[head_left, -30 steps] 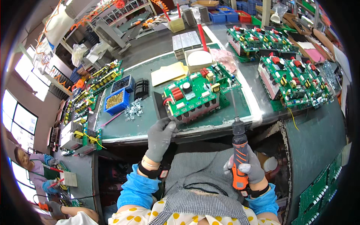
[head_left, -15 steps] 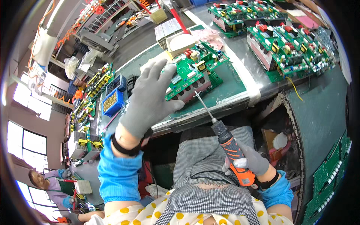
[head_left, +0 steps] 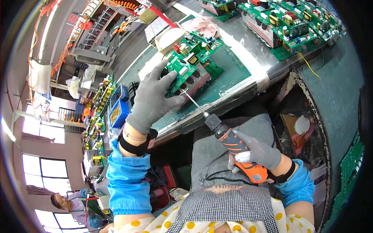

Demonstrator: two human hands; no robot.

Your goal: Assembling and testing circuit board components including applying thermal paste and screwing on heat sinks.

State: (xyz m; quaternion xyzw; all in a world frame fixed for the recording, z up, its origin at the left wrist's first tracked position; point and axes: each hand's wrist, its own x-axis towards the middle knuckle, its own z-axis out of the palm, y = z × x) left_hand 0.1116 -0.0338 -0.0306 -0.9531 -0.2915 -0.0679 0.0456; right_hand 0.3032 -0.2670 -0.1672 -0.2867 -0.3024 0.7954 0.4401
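My left hand [head_left: 153, 99], in a grey glove, grips the left end of a green circuit board assembly [head_left: 184, 72]. Its fingers lie over the top edge and its thumb is at the front side. The assembly carries yellow, red and white parts, with a pinkish block and dark components along its front. In my gloved right hand [head_left: 258, 151] is an orange and black electric screwdriver [head_left: 233, 143]. Its long bit points up and left to the assembly's front, close to my left thumb. A small metal piece shows at the bit's tip, too small to make out.
Stacked board assemblies [head_left: 287, 27] stand at the back right. A blue bin [head_left: 119, 115] of brass-coloured small parts sits left of my hand, more boards beyond it. A yellow wire [head_left: 307, 64] hangs over the bench edge. Another person [head_left: 74, 204] works at lower left.
My left hand has come down onto the assembly's left end, its fingers more bent. The screwdriver's bit has moved left, from clear of the assembly to its front near my thumb.
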